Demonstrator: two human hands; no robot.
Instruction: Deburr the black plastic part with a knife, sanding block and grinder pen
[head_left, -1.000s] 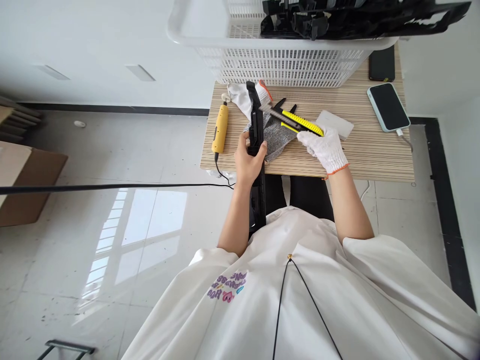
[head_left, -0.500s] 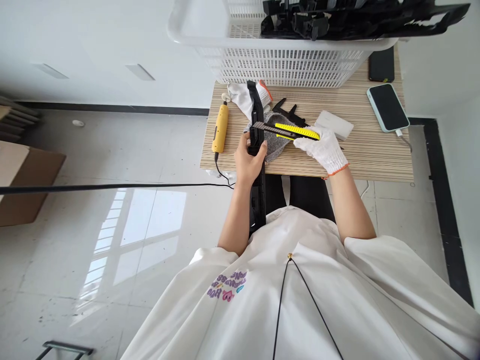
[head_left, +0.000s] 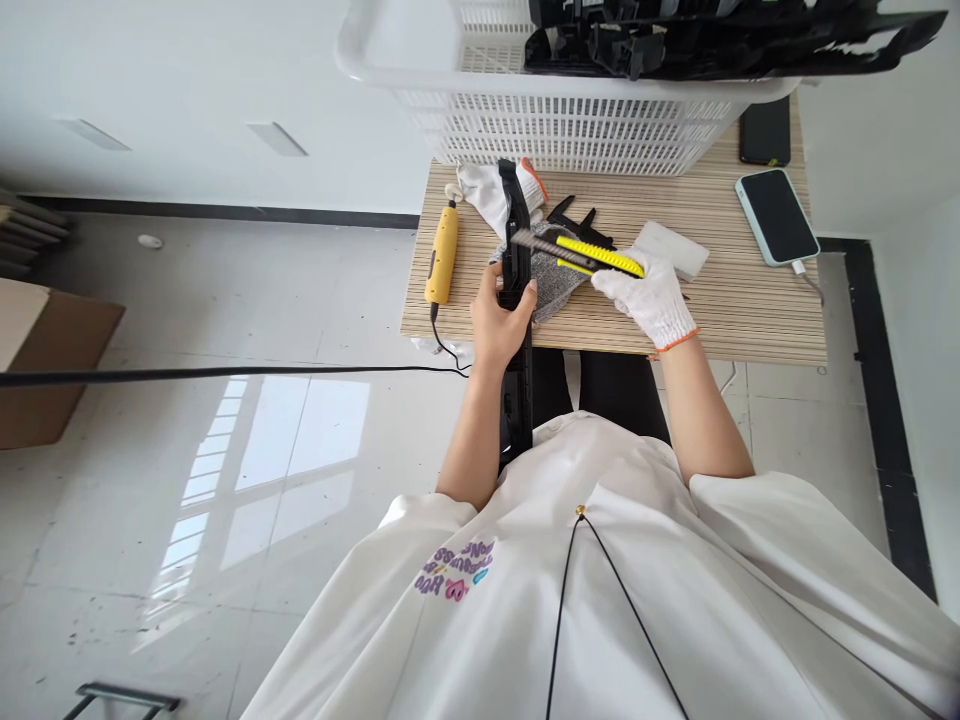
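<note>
My bare left hand (head_left: 498,322) is wrapped round a long black plastic part (head_left: 514,260) that stands on edge, running from my lap up over the wooden table (head_left: 735,310). My right hand (head_left: 651,294), in a white knit glove, grips a yellow utility knife (head_left: 592,255). The knife's blade reaches left and touches the black part's upper right side. A grey cloth (head_left: 553,276) lies under the knife.
A white slotted basket (head_left: 570,120) with black plastic parts fills the table's far edge. A yellow rotary tool (head_left: 441,255), a spare white glove (head_left: 486,192), black calipers (head_left: 574,215), a white box (head_left: 671,248) and two phones (head_left: 776,215) lie on the table. A black cable crosses the floor on the left.
The knife dipped until its blade lay across the black part, then rose slightly, blade tip still against the part. My left hand kept its grip.
</note>
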